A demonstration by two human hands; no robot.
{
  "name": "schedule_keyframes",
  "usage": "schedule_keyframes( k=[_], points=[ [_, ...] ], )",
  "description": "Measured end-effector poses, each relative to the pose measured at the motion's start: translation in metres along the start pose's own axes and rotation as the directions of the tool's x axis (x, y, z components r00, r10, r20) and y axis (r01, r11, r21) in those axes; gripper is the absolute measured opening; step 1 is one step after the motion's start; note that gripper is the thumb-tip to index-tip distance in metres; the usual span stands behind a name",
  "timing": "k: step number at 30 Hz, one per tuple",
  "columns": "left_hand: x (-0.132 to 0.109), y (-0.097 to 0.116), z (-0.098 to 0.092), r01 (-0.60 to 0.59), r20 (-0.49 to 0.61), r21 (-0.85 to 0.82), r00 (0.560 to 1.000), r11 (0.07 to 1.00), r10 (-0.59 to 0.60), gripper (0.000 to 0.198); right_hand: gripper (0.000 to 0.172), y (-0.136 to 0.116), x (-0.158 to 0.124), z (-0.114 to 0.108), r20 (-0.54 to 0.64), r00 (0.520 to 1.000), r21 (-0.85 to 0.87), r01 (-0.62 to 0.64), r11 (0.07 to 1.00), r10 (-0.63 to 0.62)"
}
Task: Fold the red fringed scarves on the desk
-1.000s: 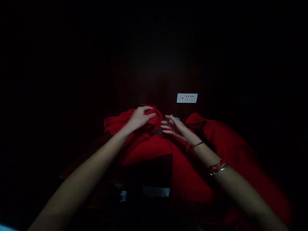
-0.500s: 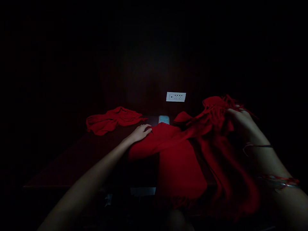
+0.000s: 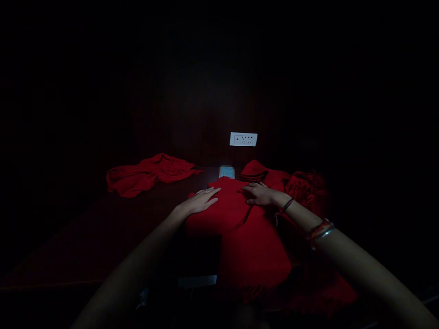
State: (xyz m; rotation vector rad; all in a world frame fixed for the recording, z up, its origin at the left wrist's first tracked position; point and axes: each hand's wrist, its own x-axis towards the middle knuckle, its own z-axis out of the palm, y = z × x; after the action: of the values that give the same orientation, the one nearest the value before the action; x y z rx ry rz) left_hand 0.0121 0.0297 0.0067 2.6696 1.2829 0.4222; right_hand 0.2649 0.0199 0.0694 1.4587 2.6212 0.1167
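A red fringed scarf (image 3: 250,246) lies on the dark table, and its fringed end hangs over the front edge. My left hand (image 3: 203,201) rests on the scarf's left side, open, with fingers stretched out. On the right side of the same cloth lies my right hand (image 3: 260,193), also open with its fingers spread. A dark gap or crease runs down the cloth just below the right fingertips. Behind the right hand is more folded red cloth (image 3: 255,169) with a bunched fringe (image 3: 307,187); whether it joins the same scarf I cannot tell.
Another crumpled red cloth (image 3: 144,176) lies at the back left of the dark table (image 3: 85,233). A small pale card (image 3: 227,172) sits behind the scarf. On the wall is a white socket plate (image 3: 243,139). The surroundings are very dark.
My right hand has let go of the fringed end, leaving it at the right, and moved left onto the scarf. My left hand remains on the scarf. The view has shifted slightly.
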Motion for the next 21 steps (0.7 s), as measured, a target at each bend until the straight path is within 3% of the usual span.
schedule_keyframes(
  k=[4,6,11,15,18,21],
  points=[
    [-0.002,0.002,-0.002,-0.008,0.121,0.011,0.993,1.000,0.006,0.065,0.042,0.004,0.013,-0.003,0.146,0.989,-0.014,-0.035,0.999,0.037],
    [-0.004,0.000,-0.005,0.010,0.129,0.007,0.992,1.000,-0.011,0.070,0.031,0.009,0.012,-0.010,0.135,0.991,-0.003,-0.014,1.000,0.014],
    [-0.013,-0.013,-0.016,0.058,0.132,-0.047,0.990,0.997,-0.051,0.072,0.024,0.030,-0.004,-0.031,-0.021,1.000,-0.002,-0.009,1.000,0.009],
    [-0.023,-0.024,-0.020,0.094,0.135,-0.053,0.987,0.994,-0.086,0.072,0.026,0.040,-0.013,-0.024,-0.080,0.983,-0.136,-0.175,0.975,0.165],
    [-0.026,-0.028,-0.019,0.125,0.131,-0.039,0.984,0.991,-0.119,0.070,0.027,0.027,-0.008,-0.005,-0.223,0.944,-0.259,-0.297,0.919,0.242],
    [-0.025,-0.031,-0.016,0.119,0.093,-0.070,0.989,0.990,-0.112,0.067,0.028,-0.001,0.008,0.010,-0.325,0.930,-0.258,-0.263,0.930,0.173]
  ],
)
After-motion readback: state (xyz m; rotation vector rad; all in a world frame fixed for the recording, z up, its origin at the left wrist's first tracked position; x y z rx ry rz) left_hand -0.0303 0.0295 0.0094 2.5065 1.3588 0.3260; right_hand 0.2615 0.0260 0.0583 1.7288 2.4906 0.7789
